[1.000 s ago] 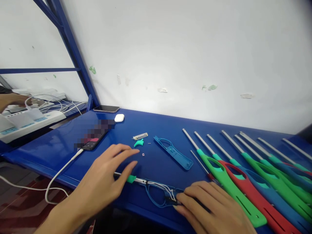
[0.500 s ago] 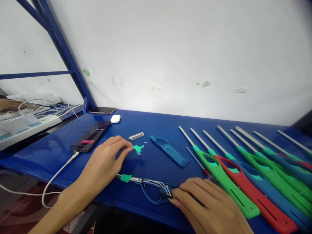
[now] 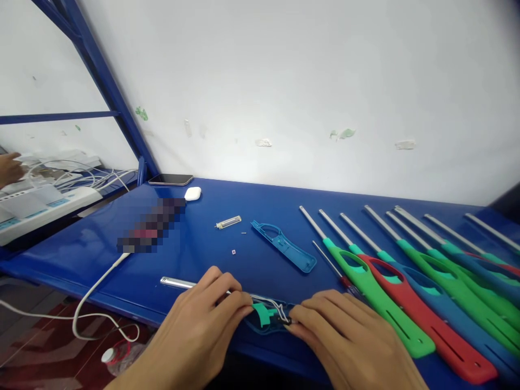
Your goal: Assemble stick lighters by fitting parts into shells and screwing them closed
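Note:
Between finger and thumb, my left hand pinches a teal plastic trigger over the handle opening of a blue lighter half-shell. White wires run along this shell, and a metal tube sticks out to the left. My right hand grips the shell's other end, its fingertips at a small black part. The matching blue half-shell lies loose behind, inner side up. Near it are a clear fuel tank, a tiny screw or pin and a small white square piece.
Several assembled long-neck lighters lie on the right, with a screwdriver beside them. A charging phone, a white case and another phone are at left. Another person's hand shows beyond the power strip.
My left hand has carried the teal trigger from the middle of the table down to the blue shell. The small white square stayed behind. My right hand remains at the shell.

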Action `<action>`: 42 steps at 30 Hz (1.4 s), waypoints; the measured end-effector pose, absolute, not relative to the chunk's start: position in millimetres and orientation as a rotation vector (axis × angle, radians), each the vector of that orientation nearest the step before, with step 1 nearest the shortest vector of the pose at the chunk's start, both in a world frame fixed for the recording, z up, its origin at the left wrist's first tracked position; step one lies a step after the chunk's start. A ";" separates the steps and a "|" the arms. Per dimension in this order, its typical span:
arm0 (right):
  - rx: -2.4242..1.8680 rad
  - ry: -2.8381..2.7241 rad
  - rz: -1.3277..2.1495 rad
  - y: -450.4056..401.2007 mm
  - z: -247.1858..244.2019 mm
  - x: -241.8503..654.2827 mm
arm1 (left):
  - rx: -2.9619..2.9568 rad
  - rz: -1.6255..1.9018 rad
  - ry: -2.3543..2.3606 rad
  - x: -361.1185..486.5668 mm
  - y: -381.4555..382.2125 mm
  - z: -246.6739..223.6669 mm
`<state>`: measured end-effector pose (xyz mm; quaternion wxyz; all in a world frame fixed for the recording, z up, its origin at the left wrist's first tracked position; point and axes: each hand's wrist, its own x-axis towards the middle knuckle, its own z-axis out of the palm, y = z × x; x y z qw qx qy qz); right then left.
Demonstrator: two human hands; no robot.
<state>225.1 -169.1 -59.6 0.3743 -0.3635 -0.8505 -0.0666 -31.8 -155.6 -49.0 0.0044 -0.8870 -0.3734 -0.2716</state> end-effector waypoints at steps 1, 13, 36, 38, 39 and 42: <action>-0.933 -2.177 -0.166 -168.7 -60.4 225.2 | -2.789 -0.842 -1.165 -31.3 -156.5 -49.5; -0.949 -2.250 -0.004 -173.6 -58.7 233.3 | -2.786 -0.945 -1.182 -16.7 -159.4 -50.2; -0.929 -2.039 0.200 -168.9 -53.0 227.3 | -2.766 -1.052 -1.203 -10.8 -165.7 -56.5; -0.921 -2.038 0.224 -168.7 -53.3 227.6 | -2.762 -1.065 -1.197 -10.7 -166.0 -56.8; -0.915 -2.044 0.235 -168.7 -53.4 228.0 | -2.759 -1.076 -1.192 -10.6 -166.0 -56.9; -0.915 -2.085 0.266 -169.2 -53.5 230.4 | -2.750 -1.099 -1.175 -11.0 -165.0 -56.6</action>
